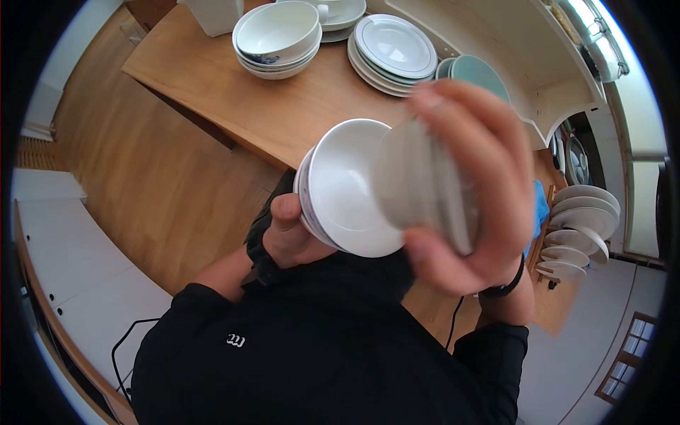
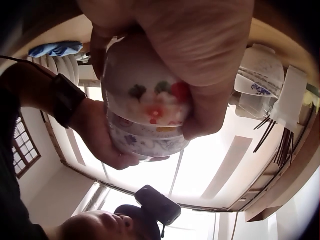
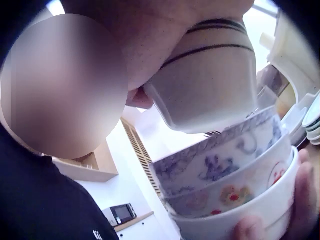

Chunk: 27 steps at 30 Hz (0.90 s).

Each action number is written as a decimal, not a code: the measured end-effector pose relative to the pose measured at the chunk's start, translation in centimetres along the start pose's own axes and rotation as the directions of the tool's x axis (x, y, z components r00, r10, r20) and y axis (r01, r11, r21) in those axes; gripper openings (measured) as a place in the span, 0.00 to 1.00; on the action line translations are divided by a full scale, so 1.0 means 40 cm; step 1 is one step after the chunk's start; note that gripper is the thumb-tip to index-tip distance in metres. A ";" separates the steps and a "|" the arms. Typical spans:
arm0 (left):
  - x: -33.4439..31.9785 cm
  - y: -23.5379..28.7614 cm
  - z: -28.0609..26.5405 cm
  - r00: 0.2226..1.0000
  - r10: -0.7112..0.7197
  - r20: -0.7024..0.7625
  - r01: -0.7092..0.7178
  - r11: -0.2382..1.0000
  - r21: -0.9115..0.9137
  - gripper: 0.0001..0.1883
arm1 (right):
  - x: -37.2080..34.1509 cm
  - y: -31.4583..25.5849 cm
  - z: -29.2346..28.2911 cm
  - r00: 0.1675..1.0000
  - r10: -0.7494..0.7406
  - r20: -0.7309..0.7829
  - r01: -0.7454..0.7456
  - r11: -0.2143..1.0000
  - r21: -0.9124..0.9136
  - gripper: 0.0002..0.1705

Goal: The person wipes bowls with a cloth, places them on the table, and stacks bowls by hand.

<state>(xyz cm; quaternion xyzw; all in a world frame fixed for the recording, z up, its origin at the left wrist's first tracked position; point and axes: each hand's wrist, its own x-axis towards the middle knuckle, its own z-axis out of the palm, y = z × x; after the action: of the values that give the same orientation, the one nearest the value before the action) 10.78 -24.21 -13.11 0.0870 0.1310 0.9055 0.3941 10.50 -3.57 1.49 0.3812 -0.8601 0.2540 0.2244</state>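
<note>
My left hand (image 1: 301, 237) grips a stack of white bowls (image 1: 347, 188), thumb at the side and the top bowl's mouth tipped toward my right. Blue patterns and red and yellow flowers decorate these stacked bowls (image 3: 220, 170) in the right wrist view. In my right hand (image 1: 489, 177) is a pale bowl (image 3: 210, 80) with dark stripes, fingers and thumb curled round it. It is blurred in the head view, where it overlaps the top bowl's mouth. The right wrist view has it just above the stack, base downward.
On the wooden table (image 1: 205, 78) stand another bowl stack (image 1: 276, 42), a plate stack (image 1: 393, 53) and green dishes (image 1: 482, 74). A rack at the right holds upright plates (image 1: 584, 212), beside a blue cloth (image 1: 540, 212). Chopsticks (image 2: 280, 142) show in the left wrist view.
</note>
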 end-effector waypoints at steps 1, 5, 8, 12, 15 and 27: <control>0.009 -0.004 0.006 1.000 -0.003 0.001 0.003 1.000 0.001 0.63 | 0.005 -0.010 0.007 0.998 -0.045 0.047 0.045 0.999 -0.003 0.42; 0.034 -0.014 0.025 0.996 -0.012 0.087 0.025 0.989 -0.148 0.64 | 0.002 -0.040 0.046 0.989 0.006 0.149 0.001 0.999 -0.049 0.39; 0.051 -0.019 0.036 0.988 -0.010 0.155 0.050 0.964 -0.259 0.65 | 0.008 -0.062 0.036 0.983 0.093 0.161 -0.092 0.996 -0.012 0.40; 0.060 -0.011 0.042 0.973 -0.005 0.232 0.089 0.931 -0.353 0.66 | 0.022 -0.071 0.019 0.946 0.197 0.256 -0.194 0.980 -0.037 0.45; 0.046 -0.006 0.040 0.986 -0.035 0.161 0.080 0.957 -0.278 0.66 | 0.034 -0.066 -0.010 0.885 0.187 0.426 -0.208 0.978 0.003 0.46; 0.044 -0.005 0.014 0.972 -0.083 -0.219 0.078 0.997 -0.029 0.66 | 0.004 -0.023 0.001 0.973 0.197 0.123 -0.223 0.942 0.250 0.80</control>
<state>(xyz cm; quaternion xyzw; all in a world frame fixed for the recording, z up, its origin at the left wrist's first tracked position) 9.88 -22.69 -12.54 -0.0232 0.1680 0.8942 0.4143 11.11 -4.22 1.78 0.3254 -0.8644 0.3694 0.1022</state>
